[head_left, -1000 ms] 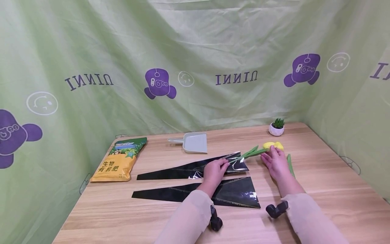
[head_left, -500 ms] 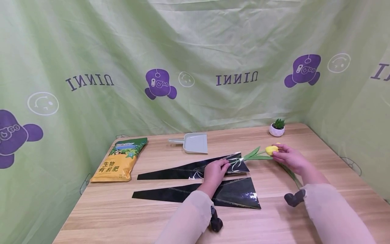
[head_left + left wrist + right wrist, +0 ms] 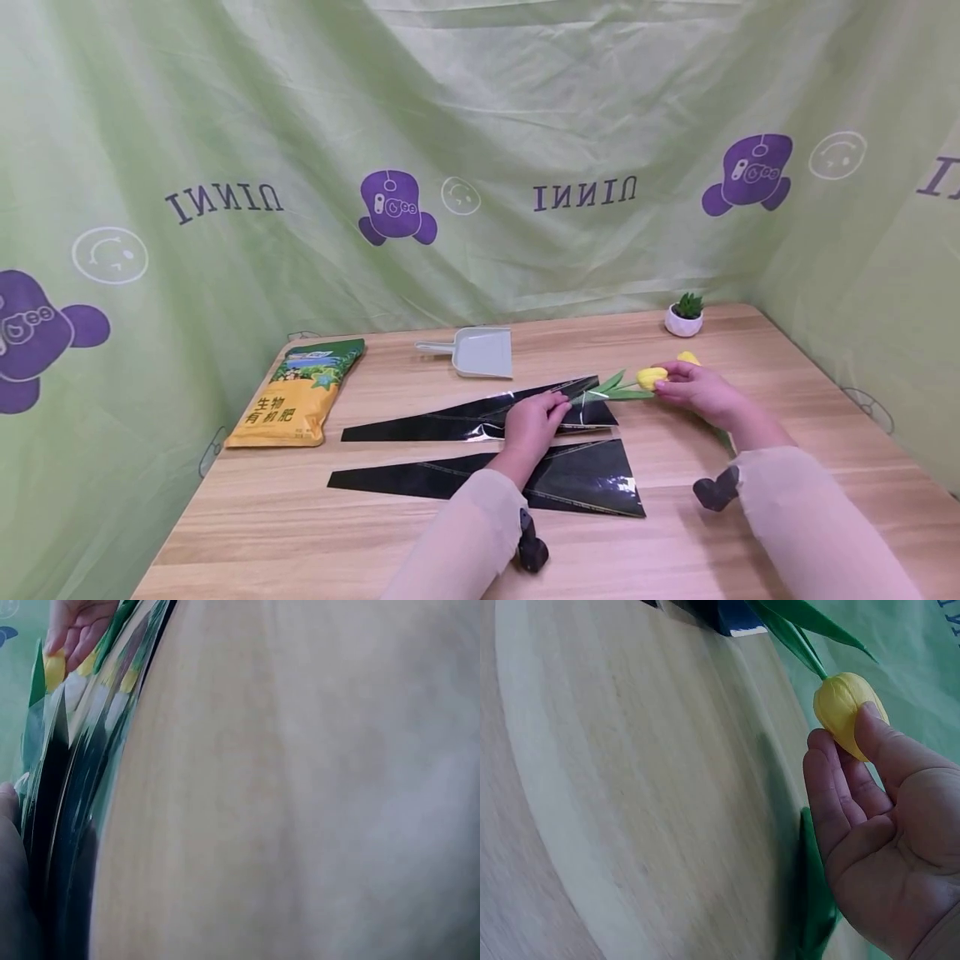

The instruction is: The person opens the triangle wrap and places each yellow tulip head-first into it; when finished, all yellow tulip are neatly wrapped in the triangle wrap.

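A yellow tulip (image 3: 651, 379) with green leaves lies over the wide end of the far black flower sleeve (image 3: 442, 423). Its lower stem runs in toward my left hand (image 3: 528, 429) and is hidden there. That hand pinches the sleeve near its wide end. My right hand (image 3: 699, 390) holds the tulip's bloom between thumb and fingers, plain in the right wrist view, where the bloom (image 3: 840, 709) shows close up. Behind this hand a second yellow tulip (image 3: 688, 358) lies on the table, partly covered. The near black sleeve (image 3: 585, 477) lies flat beneath my left forearm.
An orange and green bag (image 3: 288, 400) lies at the table's left. A grey dustpan (image 3: 482, 352) sits toward the back, and a small potted succulent (image 3: 684, 317) stands at the back right. Green printed cloth (image 3: 480, 100) hangs behind the table.
My right hand went from the stem just below the bloom out to the bloom itself. The tulip then shifted left, farther over the sleeve. My left hand stays in place.
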A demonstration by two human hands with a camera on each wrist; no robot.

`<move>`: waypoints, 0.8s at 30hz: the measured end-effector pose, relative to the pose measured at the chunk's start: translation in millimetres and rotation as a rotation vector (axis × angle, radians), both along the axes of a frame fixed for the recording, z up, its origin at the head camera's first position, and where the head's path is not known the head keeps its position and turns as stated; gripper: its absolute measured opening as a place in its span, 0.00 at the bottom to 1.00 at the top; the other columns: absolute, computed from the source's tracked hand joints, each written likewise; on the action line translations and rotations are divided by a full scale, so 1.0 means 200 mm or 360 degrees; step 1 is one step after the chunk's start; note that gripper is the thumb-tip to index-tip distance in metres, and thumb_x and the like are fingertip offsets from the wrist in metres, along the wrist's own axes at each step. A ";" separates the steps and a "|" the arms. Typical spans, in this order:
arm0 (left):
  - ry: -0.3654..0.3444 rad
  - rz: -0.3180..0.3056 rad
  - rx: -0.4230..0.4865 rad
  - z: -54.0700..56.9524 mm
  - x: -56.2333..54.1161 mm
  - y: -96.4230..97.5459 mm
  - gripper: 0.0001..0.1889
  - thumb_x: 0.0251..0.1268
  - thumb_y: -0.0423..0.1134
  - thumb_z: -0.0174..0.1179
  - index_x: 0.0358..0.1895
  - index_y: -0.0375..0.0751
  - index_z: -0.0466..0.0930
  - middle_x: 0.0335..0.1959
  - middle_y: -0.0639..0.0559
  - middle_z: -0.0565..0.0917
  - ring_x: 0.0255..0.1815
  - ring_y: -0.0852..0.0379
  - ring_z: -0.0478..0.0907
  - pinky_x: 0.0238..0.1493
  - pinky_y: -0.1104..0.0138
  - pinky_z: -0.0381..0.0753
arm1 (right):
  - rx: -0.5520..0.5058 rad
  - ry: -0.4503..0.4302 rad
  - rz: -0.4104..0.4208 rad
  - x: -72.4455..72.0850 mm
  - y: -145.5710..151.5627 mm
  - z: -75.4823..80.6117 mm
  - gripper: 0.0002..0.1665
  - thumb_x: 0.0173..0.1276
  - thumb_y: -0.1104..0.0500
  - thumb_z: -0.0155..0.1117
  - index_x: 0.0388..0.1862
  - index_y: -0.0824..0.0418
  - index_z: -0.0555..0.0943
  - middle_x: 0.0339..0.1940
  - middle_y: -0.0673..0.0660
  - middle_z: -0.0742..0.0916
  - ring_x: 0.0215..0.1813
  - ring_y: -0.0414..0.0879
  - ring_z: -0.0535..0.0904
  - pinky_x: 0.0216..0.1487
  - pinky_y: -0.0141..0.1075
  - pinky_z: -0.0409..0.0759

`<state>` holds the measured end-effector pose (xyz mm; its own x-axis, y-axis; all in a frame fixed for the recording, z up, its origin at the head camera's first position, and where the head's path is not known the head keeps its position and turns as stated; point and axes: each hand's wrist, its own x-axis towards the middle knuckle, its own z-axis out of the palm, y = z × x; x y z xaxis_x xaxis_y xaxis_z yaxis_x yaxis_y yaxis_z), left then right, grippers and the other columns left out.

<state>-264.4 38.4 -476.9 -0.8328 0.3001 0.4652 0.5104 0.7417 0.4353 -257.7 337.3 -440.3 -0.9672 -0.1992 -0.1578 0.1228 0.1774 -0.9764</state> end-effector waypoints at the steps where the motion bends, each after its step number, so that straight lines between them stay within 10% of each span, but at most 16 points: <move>1: 0.0002 0.0001 -0.0007 0.00 0.00 0.00 0.10 0.66 0.48 0.61 0.44 0.54 0.89 0.47 0.58 0.89 0.51 0.61 0.85 0.51 0.69 0.82 | 0.0003 0.0003 0.0006 0.00 -0.01 -0.01 0.36 0.72 0.65 0.58 0.69 0.81 0.54 0.41 0.42 0.84 0.44 0.32 0.83 0.51 0.27 0.83; 24: 0.0013 0.0004 -0.0038 0.04 0.00 0.00 0.10 0.67 0.49 0.61 0.44 0.55 0.89 0.49 0.62 0.88 0.51 0.63 0.85 0.52 0.70 0.82 | 0.0178 0.0007 0.0134 -0.04 -0.30 -0.04 0.33 0.68 0.63 0.62 0.66 0.78 0.63 0.47 0.55 0.85 0.42 0.37 0.82 0.46 0.32 0.85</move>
<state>-265.1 38.3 -469.4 -0.8297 0.3094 0.4647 0.5122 0.7530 0.4131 -265.3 276.9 -449.0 -0.9485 -0.2611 -0.1791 0.0984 0.2946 -0.9505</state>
